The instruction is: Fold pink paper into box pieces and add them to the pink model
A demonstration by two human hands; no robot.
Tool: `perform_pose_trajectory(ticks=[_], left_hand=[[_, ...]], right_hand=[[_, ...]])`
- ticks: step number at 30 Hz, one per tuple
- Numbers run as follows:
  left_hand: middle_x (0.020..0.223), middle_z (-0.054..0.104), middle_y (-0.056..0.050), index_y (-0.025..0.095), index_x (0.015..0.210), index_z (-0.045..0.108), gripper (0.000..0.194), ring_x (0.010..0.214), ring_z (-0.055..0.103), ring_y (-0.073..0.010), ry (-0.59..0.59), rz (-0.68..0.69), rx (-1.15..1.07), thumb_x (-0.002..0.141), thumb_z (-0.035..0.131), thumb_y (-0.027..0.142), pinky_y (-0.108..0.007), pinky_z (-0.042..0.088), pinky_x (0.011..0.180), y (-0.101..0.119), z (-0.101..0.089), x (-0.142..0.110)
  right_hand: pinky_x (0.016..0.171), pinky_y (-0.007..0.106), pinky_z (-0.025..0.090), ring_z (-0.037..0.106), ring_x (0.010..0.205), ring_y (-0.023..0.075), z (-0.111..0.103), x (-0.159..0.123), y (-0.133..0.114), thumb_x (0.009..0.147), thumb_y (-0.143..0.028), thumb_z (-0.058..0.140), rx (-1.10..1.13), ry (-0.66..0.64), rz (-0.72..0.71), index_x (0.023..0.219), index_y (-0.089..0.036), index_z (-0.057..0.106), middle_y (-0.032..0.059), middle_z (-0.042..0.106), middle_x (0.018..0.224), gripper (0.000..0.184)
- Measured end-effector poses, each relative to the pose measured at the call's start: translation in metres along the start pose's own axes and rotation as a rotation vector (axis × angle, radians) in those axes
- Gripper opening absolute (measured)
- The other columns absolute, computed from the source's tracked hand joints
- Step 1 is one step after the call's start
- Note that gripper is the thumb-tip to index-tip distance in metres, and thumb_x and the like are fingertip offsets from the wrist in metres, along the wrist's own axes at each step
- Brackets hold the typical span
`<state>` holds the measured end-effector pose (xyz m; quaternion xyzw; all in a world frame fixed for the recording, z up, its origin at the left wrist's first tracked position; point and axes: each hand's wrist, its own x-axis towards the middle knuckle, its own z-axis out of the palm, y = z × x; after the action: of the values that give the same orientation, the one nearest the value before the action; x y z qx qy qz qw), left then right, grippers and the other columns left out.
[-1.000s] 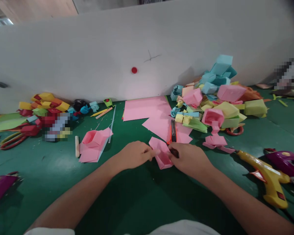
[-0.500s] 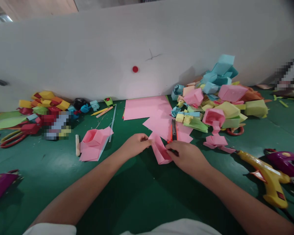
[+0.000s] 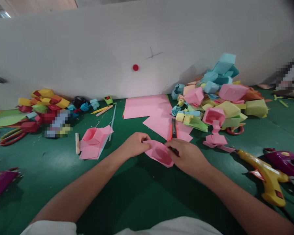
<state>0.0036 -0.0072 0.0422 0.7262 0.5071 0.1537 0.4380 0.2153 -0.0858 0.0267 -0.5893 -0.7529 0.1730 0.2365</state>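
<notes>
Between my hands is a folded pink paper piece (image 3: 159,153), shaped like a shallow open box, above the green table (image 3: 127,199). My left hand (image 3: 137,144) pinches its left end between thumb and fingers. At the other side, my right hand (image 3: 185,150) grips its right edge, with the fingertips partly hidden. Just beyond the right hand lies an orange and black box cutter (image 3: 173,129), resting on cut pink paper (image 3: 158,125). A larger pink sheet (image 3: 147,106) lies flat behind these, near the white wall.
Folded paper pieces in several colours form a pile (image 3: 225,111) at right. Nearer on that side lie a yellow glue gun (image 3: 264,173) and a purple one (image 3: 287,163). At left are a pink paper box (image 3: 91,138), red-handled scissors (image 3: 13,138) and another purple tool (image 3: 2,184).
The pink paper piece has turned in my hands, so its hollow now faces up towards me and looks wider. Its left end has come lower. Both hands keep their hold.
</notes>
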Motion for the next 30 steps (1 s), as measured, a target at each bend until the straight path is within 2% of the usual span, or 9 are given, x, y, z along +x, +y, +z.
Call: perform_pose_trajectory(ticks=[4,8,12,17,20,24,30], left_hand=[[0.061,0.054,0.003,0.018,0.069,0.063,0.015,0.058,0.047,-0.013,0.066,0.021,0.09,0.071,0.063,0.033,-0.026,0.029,0.054,0.006,0.001,-0.004],[0.066,0.059,0.002,0.018,0.074,0.066,0.018,0.062,0.05,-0.0141,0.103,0.058,0.135,0.075,0.064,0.036,-0.026,0.03,0.054,0.009,0.004,-0.007],[0.071,0.065,0.001,0.019,0.078,0.071,0.017,0.063,0.052,-0.014,0.097,0.139,0.197,0.079,0.063,0.035,-0.026,0.032,0.055,0.012,0.008,-0.011],[0.075,0.069,0.001,0.021,0.083,0.074,0.019,0.065,0.056,-0.0147,0.058,0.149,0.257,0.082,0.061,0.035,-0.026,0.034,0.057,0.015,0.01,-0.014],[0.078,0.07,0.001,0.02,0.084,0.072,0.014,0.07,0.06,-0.0162,0.014,0.127,0.278,0.076,0.063,0.028,-0.026,0.036,0.058,0.014,0.01,-0.014],[0.077,0.068,0.001,0.02,0.081,0.069,0.012,0.069,0.058,-0.0161,0.055,0.115,0.262,0.073,0.064,0.026,-0.026,0.035,0.058,0.013,0.011,-0.013],[0.06,0.048,0.005,0.017,0.064,0.057,0.02,0.058,0.044,-0.0113,0.098,0.17,0.096,0.075,0.065,0.033,-0.025,0.029,0.054,0.007,0.009,-0.007]], right_hand=[[0.064,0.028,0.043,0.067,0.08,0.018,0.002,0.0,0.0,0.094,-0.025,0.054,0.057,0.009,0.036,0.103,-0.024,0.067,0.0014,0.075,0.097,0.016],[0.067,0.028,0.045,0.067,0.084,0.0184,0.006,0.0,0.003,0.095,-0.026,0.055,0.089,0.034,-0.05,0.096,-0.024,0.068,0.0019,0.075,0.095,0.013],[0.073,0.029,0.048,0.067,0.091,0.0184,0.008,-0.001,0.006,0.096,-0.023,0.055,0.079,0.038,-0.169,0.096,-0.025,0.072,0.0033,0.074,0.1,0.017],[0.076,0.029,0.05,0.067,0.096,0.0182,0.007,-0.002,0.004,0.096,-0.022,0.053,0.101,0.035,-0.208,0.101,-0.025,0.072,0.0036,0.073,0.104,0.02],[0.076,0.03,0.049,0.067,0.093,0.0186,0.007,-0.001,0.004,0.095,-0.021,0.052,0.114,0.047,-0.155,0.103,-0.023,0.069,0.004,0.073,0.103,0.019],[0.07,0.029,0.049,0.068,0.085,0.0182,0.006,0.0,0.003,0.093,-0.022,0.053,0.158,0.068,-0.068,0.101,-0.023,0.068,0.0035,0.074,0.1,0.017],[0.065,0.029,0.049,0.068,0.072,0.0177,0.0,0.002,0.004,0.088,-0.024,0.059,0.222,0.121,0.065,0.093,-0.024,0.071,0.0013,0.077,0.088,0.013]])
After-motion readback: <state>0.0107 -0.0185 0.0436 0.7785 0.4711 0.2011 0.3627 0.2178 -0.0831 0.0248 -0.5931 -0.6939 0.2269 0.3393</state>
